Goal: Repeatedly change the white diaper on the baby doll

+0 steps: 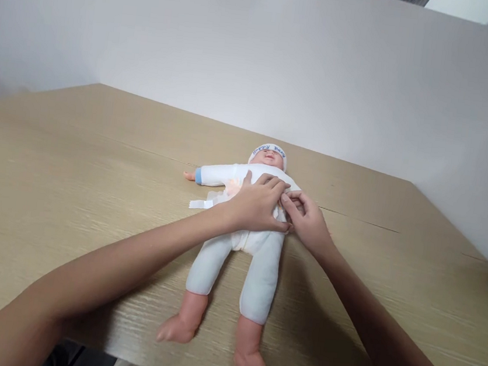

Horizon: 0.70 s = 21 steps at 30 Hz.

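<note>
A baby doll (258, 290) in white clothing and a white cap with blue lettering lies on its back, its feet towards me. A white diaper (250, 241) is around its hips, and a diaper tab (200, 204) sticks out loose on the left. My left hand (261, 202) lies over the doll's belly, palm down, with fingers and thumb apart. Close beside it, my right hand (308, 219) is closed at the diaper's right side, thumb and fingers pinched together. My hands hide the diaper's front and the edge in the pinch.
The doll lies on a light wooden table (95, 178) with thin seams across its top. Behind the table rises a plain pale partition (241, 53). The table's near edge runs below the doll's feet.
</note>
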Available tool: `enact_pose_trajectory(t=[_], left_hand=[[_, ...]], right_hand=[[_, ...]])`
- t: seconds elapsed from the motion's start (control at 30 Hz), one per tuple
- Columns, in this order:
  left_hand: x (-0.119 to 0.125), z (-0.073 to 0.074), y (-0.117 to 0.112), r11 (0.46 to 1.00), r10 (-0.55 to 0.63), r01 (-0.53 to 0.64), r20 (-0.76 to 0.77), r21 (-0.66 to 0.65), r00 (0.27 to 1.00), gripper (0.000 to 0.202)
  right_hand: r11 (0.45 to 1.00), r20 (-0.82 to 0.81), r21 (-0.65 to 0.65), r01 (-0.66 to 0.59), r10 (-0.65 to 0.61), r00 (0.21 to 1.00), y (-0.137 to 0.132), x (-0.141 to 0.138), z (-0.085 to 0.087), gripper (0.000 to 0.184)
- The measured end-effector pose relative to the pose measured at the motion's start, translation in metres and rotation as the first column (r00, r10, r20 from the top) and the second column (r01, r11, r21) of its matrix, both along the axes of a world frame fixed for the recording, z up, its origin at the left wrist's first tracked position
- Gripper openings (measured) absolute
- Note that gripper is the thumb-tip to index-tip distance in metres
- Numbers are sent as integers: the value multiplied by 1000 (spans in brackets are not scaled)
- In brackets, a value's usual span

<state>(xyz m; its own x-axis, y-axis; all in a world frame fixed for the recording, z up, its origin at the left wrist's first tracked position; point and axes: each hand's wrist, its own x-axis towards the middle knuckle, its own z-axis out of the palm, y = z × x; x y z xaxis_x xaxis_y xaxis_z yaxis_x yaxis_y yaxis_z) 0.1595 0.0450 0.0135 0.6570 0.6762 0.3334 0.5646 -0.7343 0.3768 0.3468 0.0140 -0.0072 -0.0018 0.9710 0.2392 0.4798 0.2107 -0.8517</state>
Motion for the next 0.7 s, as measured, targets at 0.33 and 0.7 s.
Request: enact_pose_trajectory(t=[0.33, 0.7], left_hand=[[-53, 4, 24, 967, 6, 74, 315, -242, 949, 58], [-106, -29, 47, 805, 202, 54, 359, -590, 911, 52]], right_hand=[[883, 405, 393, -257, 84, 910, -32, 16, -38, 56], [852, 551, 444, -278, -14, 834, -36, 12, -28, 56]])
